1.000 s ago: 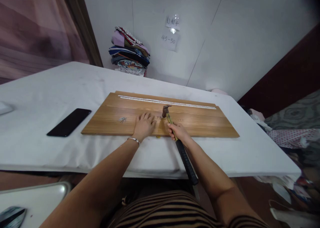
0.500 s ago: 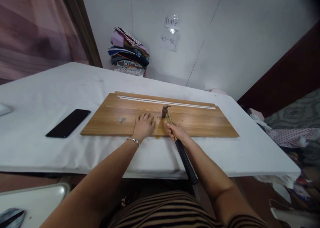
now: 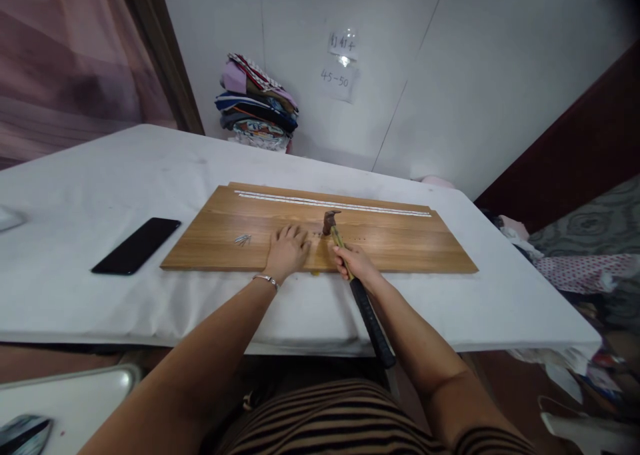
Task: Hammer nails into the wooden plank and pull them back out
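Hardly anything has shifted since a second ago: our hammer [image 3: 363, 303] hangs a touch lower, its head just over the wooden board [image 3: 400, 245] on the bench [image 3: 100, 195]. Our right hand [image 3: 353, 262] clenches the handle. Our left hand [image 3: 287, 252] lies flat and released on the board, loose nails [image 3: 243, 240] nearby.

"Is there any writing you can read?"

"Only on two small paper notes stuck to the white wall [image 3: 475, 75], one above the other."

"What does the lower note [image 3: 337, 78] say?"

"It reads '45-50', handwritten in dark pen."

"And the upper note [image 3: 343, 42]?"

"It has a short row of handwritten characters. They are small, and a bright glare sits just under them, so I cannot make them out."
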